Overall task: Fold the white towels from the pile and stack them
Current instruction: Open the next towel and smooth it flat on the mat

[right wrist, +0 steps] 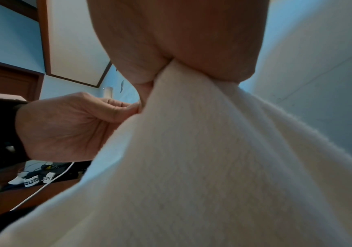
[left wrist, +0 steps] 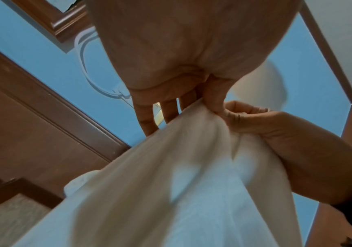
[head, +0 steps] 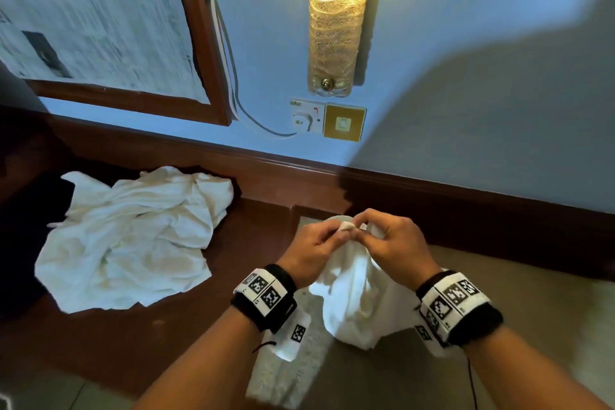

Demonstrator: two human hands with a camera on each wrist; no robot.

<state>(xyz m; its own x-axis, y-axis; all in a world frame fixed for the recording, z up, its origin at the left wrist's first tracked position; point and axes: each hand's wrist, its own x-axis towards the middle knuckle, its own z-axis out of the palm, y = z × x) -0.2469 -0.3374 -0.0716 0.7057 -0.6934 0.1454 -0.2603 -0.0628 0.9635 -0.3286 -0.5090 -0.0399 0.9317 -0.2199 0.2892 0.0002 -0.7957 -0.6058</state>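
A white towel [head: 352,296] hangs bunched in the air between my two hands. My left hand [head: 312,245] pinches its top edge, and my right hand [head: 392,240] grips the cloth right beside it, the fingertips of both almost touching. From the left wrist view the towel [left wrist: 181,183] drapes down from my left hand [left wrist: 211,103], with my right hand [left wrist: 255,120] against it. The right wrist view is filled by the towel [right wrist: 213,167] clamped in my right hand [right wrist: 171,66]; my left hand [right wrist: 75,125] pinches at its left edge. A crumpled pile of white towels [head: 133,240] lies at the left.
The pile lies on a dark wooden surface [head: 149,336] that runs along a blue wall [head: 466,93]. On the wall hang a lit lamp [head: 336,10], a socket with a white cable [head: 307,118] and a framed board [head: 100,20]. A pale carpet [head: 515,326] lies below my hands.
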